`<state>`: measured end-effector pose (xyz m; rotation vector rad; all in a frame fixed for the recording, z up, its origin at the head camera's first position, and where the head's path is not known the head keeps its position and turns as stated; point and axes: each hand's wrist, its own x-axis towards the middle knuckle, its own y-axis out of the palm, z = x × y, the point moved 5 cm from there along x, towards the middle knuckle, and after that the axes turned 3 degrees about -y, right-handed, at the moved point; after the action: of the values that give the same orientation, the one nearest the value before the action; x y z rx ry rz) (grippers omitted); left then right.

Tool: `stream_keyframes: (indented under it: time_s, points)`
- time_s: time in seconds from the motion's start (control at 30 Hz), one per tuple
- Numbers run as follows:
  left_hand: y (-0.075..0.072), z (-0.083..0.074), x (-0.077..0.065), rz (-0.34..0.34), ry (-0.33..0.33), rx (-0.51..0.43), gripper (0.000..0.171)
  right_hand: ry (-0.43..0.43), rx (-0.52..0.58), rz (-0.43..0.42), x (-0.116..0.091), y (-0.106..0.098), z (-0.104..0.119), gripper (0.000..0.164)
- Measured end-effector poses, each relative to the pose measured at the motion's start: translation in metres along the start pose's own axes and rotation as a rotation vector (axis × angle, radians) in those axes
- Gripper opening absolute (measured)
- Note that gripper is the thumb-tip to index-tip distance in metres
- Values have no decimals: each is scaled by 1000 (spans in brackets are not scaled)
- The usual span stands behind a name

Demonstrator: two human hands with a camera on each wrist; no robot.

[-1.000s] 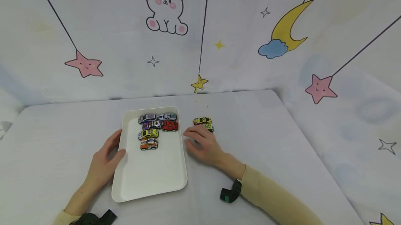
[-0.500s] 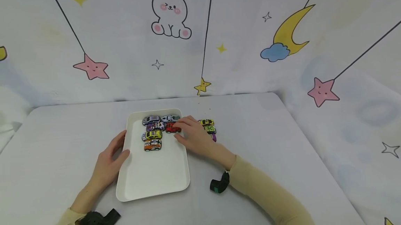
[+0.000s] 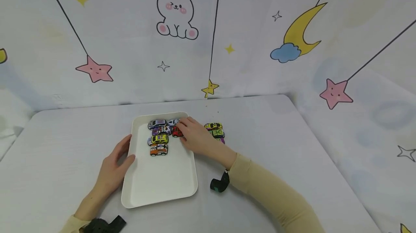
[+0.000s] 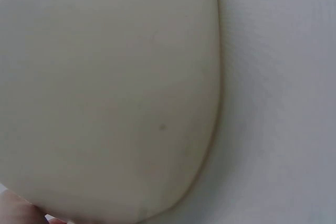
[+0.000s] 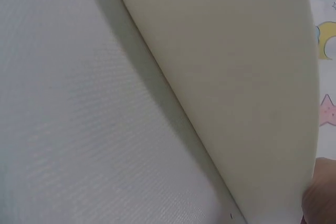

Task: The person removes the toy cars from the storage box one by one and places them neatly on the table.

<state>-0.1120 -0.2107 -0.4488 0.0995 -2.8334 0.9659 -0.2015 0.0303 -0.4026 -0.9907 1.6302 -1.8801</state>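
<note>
My left hand holds the left side of a white rectangular tray, its thumb over the rim and its fingers along the outer edge. My right hand reaches over the tray's right rim and pinches a red toy car, partly hidden by the fingers. Against it lie a white toy car and a purple toy car. A grey toy car, a yellow one and an orange one are also in the tray. Both wrist views show mostly the tray's outer wall.
Right of the tray, on the white table, lie a yellow-black toy car, a green one and a purple one partly behind my right hand. A printed cloth wall rises behind the table.
My right hand has moved left from beside the loose cars, over the tray rim to the red car, uncovering the green and purple cars. My left hand keeps its place on the tray.
</note>
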Motion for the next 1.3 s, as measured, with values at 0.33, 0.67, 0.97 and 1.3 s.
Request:
stream_keyframes:
  time_s: [0.33,0.67,0.97,1.3]
  points:
    - [0,6,1,3,-9,13,62,10,-10,7,2,4,0,33]
    - [-1,1,2,0,4,-1,63,25,2,25,4,6,1,29]
    - [0,2,1,-1,3,-3,62,30,-27,61,4,7,4,26]
    - [1,3,1,-8,9,-5,63,28,-87,81,3,9,9,25]
